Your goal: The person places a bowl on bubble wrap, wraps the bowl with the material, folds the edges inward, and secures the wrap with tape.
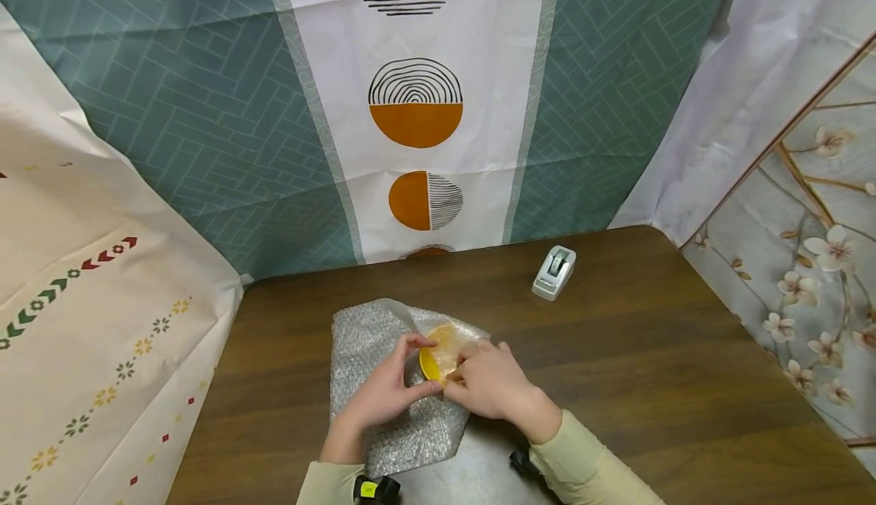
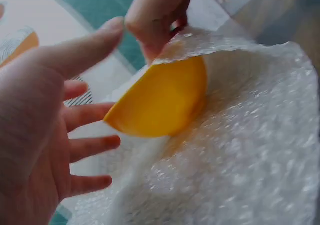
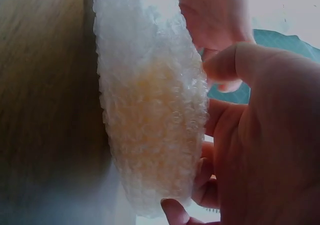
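Observation:
A yellow cup (image 1: 429,366) lies on its side on a sheet of bubble wrap (image 1: 414,433), its round mouth facing left. The wrap's right part folds over the cup, whose colour shows through in the right wrist view. My left hand (image 1: 379,392) is at the mouth of the cup, thumb and fingers spread around the rim; in the left wrist view its fingers look fairly straight. On the other side my right hand (image 1: 494,383) pinches the folded bubble wrap (image 3: 155,115) against the cup. The covered part of the cup is seen only dimly.
A white tape dispenser (image 1: 554,272) stands near the back of the brown wooden table (image 1: 636,353). A grey surface (image 1: 465,463) shows at the front, under the wrap. Patterned cloths (image 1: 472,132) hang behind and on both sides.

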A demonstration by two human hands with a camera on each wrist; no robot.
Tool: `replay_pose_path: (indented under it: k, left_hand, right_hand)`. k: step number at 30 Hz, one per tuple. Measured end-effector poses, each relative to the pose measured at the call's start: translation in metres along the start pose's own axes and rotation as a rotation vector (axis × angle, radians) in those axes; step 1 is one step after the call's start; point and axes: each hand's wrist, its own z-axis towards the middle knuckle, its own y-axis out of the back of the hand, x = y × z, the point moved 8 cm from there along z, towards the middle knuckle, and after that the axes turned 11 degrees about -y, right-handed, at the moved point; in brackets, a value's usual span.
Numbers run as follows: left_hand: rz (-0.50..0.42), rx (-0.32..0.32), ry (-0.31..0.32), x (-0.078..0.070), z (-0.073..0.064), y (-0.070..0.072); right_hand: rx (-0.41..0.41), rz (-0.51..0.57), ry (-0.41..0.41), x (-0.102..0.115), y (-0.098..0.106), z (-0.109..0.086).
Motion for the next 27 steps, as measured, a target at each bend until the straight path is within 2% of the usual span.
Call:
replay_pose_path:
  k: [2, 6, 8, 11, 15, 18, 21, 23, 27]
  left_hand:
    - [-0.009, -0.071, -0.009, 0.002, -0.002, 0.01]
    - [0.018, -0.275, 0.016, 0.008, -0.007, 0.039]
    - [0.04, -0.364, 0.074, 0.016, -0.012, 0.056]
    - [0.022, -0.455, 0.216, 0.035, -0.024, 0.08]
    - [-0.101, -0.532, 0.41, 0.063, -0.042, 0.1]
    - [-0.237, -0.599, 0.492, 0.077, -0.051, 0.108]
    - [-0.334, -0.662, 0.522, 0.085, -0.054, 0.112]
    - [-0.366, -0.684, 0.528, 0.089, -0.053, 0.112]
    - [-0.379, -0.672, 0.532, 0.095, -0.049, 0.109]
  right_hand:
    - [0.003, -0.001, -0.007, 0.0, -0.002, 0.001]
    - [-0.001, -0.001, -0.015, 0.0, -0.004, 0.002]
    - [-0.006, -0.002, -0.017, 0.0, -0.004, 0.002]
    - [-0.011, 0.002, -0.015, 0.0, -0.003, 0.002]
    - [-0.017, 0.02, -0.015, -0.002, -0.003, 0.002]
    - [-0.025, 0.038, -0.014, -0.002, -0.004, 0.003]
    - [-0.031, 0.047, -0.005, -0.001, -0.004, 0.004]
    - [-0.035, 0.045, -0.003, -0.001, -0.005, 0.004]
    - [-0.042, 0.041, 0.001, -0.003, -0.005, 0.004]
